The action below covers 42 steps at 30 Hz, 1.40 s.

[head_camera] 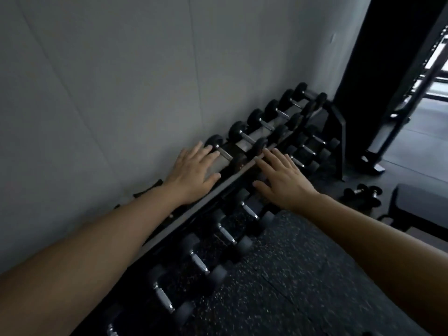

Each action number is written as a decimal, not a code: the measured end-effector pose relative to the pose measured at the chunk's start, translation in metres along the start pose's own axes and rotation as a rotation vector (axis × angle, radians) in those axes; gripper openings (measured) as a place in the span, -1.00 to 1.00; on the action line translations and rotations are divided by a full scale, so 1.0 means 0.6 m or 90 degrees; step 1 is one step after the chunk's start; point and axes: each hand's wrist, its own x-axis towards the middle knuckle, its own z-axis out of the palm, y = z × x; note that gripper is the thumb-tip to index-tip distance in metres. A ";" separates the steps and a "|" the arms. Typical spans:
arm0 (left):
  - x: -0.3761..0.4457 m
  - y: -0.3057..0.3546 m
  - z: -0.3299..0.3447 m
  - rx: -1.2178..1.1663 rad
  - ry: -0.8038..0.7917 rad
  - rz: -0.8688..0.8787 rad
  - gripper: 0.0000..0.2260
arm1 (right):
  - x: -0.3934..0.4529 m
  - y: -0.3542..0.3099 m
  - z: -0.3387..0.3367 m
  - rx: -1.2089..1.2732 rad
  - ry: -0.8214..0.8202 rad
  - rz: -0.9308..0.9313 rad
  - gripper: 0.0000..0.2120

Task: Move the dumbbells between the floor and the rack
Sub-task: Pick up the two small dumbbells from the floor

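A dark dumbbell rack (238,171) runs along the grey wall. Its top shelf carries several black dumbbells with chrome handles; the nearest one (224,151) lies just past my left hand (194,170). That hand hovers over the top shelf with fingers spread, holding nothing. My right hand (282,177) is open too, fingers spread above the rack's front rail. More dumbbells (226,232) sit in a row on the lower tier below my arms. A pair of small dumbbells (363,194) lies on the floor to the right.
Speckled black rubber flooring (303,275) spreads out in front of the rack. A bench (421,204) stands at the right edge. Beyond the rack's far end are a black pillar (378,69) and a machine frame (409,110).
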 end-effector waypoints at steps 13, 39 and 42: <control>0.223 0.212 0.260 -0.085 -0.136 0.116 -0.39 | -0.166 0.327 0.095 0.033 -0.091 0.215 -0.35; 0.968 0.550 0.665 -0.182 -0.317 0.336 -0.43 | -0.100 0.975 0.204 0.026 -0.141 0.574 -0.34; 1.038 0.608 0.707 -0.166 -0.331 0.342 -0.42 | -0.092 1.083 0.215 0.036 -0.140 0.574 -0.35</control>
